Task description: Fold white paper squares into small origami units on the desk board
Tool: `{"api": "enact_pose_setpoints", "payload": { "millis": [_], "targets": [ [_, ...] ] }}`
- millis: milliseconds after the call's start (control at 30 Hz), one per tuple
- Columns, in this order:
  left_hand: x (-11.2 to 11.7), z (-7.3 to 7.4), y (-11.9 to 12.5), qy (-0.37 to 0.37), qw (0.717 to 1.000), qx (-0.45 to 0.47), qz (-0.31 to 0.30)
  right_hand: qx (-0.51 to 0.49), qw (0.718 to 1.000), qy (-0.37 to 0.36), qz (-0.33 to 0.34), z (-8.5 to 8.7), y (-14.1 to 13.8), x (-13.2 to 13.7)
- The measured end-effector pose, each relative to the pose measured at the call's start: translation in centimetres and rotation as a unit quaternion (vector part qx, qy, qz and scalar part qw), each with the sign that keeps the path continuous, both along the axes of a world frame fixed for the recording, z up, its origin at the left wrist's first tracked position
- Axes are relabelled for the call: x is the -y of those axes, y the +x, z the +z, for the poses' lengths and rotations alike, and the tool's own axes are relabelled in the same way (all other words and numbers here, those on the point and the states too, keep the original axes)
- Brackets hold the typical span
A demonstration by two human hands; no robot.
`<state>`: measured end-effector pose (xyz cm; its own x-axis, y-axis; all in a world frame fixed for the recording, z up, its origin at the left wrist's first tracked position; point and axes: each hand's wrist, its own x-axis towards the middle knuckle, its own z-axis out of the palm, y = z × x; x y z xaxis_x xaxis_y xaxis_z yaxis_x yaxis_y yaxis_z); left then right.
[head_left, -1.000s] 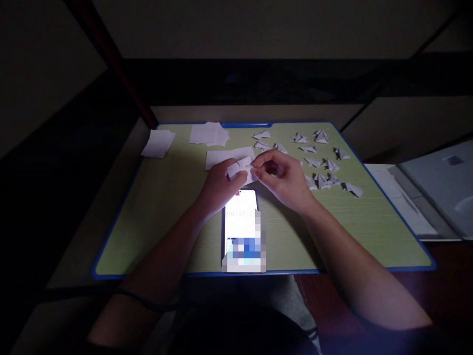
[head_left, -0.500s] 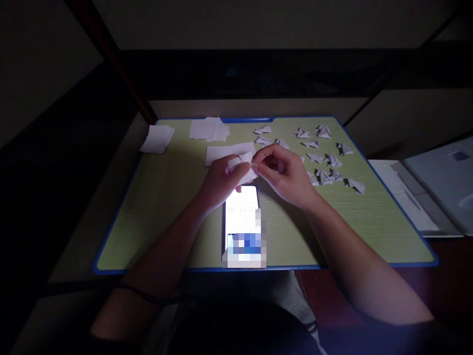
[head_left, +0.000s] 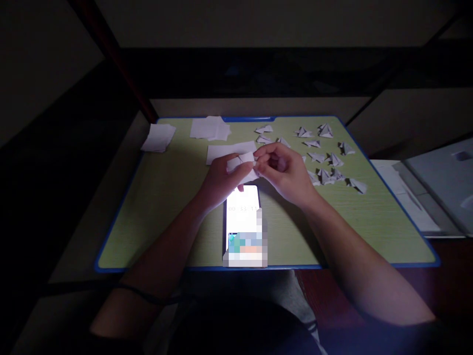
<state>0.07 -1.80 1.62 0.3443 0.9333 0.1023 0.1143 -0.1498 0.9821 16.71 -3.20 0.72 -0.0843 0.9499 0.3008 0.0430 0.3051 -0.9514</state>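
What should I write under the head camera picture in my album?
Two hands hold a folded paper beyond a glowing phone, small paper shapes scattered to the right.

1 phone (head_left: 242, 221) lies face up at the near edge of a green table (head_left: 155, 212) with a blue rim, its bright screen showing digits beginning 00 33. Below that edge, toward the left, runs a dark cord (head_left: 155, 299); a dark red surface (head_left: 325, 296) shows lower right.
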Motion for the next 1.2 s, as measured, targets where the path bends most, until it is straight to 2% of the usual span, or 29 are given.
{"api": "enact_pose_setpoints", "payload": {
  "millis": [200,500,700,900,1000,1200],
  "targets": [
    [-0.03,-0.02,0.01,-0.003,1.000,-0.014,0.003,0.001,0.999,-0.047,0.008,0.23,0.17,-0.09],
    [0.09,0.17,-0.02,0.004,1.000,-0.020,0.004,-0.017,0.999,-0.036,-0.003,0.29,0.01,-0.08],
    [-0.06,-0.27,0.08,0.009,0.999,-0.030,0.033,-0.008,0.999,-0.040,-0.021,0.18,-0.07,-0.02],
    [0.03,-0.38,0.12,0.078,0.988,-0.112,0.072,-0.021,0.998,-0.060,-0.023,0.23,-0.28,0.11],
    [0.18,-0.33,0.06,0.111,0.981,-0.142,0.074,-0.012,0.997,-0.067,-0.029,0.15,-0.20,0.01],
    [0.32,-0.08,-0.07,0.113,0.979,-0.155,0.061,0.008,0.998,-0.053,-0.030,0.14,-0.10,-0.12]
  ]
}}
